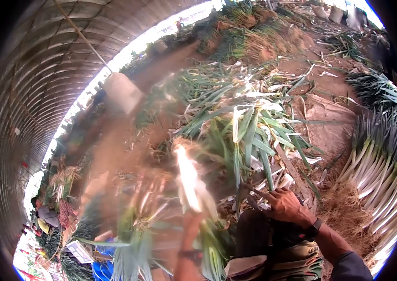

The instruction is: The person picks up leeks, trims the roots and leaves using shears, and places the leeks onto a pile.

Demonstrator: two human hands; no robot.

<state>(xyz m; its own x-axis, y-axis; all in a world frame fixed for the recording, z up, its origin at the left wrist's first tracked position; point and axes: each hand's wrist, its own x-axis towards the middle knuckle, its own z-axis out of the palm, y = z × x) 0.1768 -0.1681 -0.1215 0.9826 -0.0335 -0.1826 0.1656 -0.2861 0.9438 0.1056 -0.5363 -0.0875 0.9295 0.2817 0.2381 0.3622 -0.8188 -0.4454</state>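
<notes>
My left hand [193, 222] is blurred by motion at the lower middle, around the pale stalks of some leeks [188, 180]; their roots point up and their green leaves hang below. My right hand [285, 203] is over my knee at the lower right, its fingers closed on a thin dark tool [256, 191] whose shape is hard to make out. Just above it lies a heap of loose green leek leaves [250, 126].
Cleaned leeks [381, 164] lie stacked at the right, roots toward me. Rooted leeks [142, 196] stand at the lower left. More bundles [245, 42] lie at the back. A pale block [123, 92] hangs on a pole. A person [51, 218] is at far left.
</notes>
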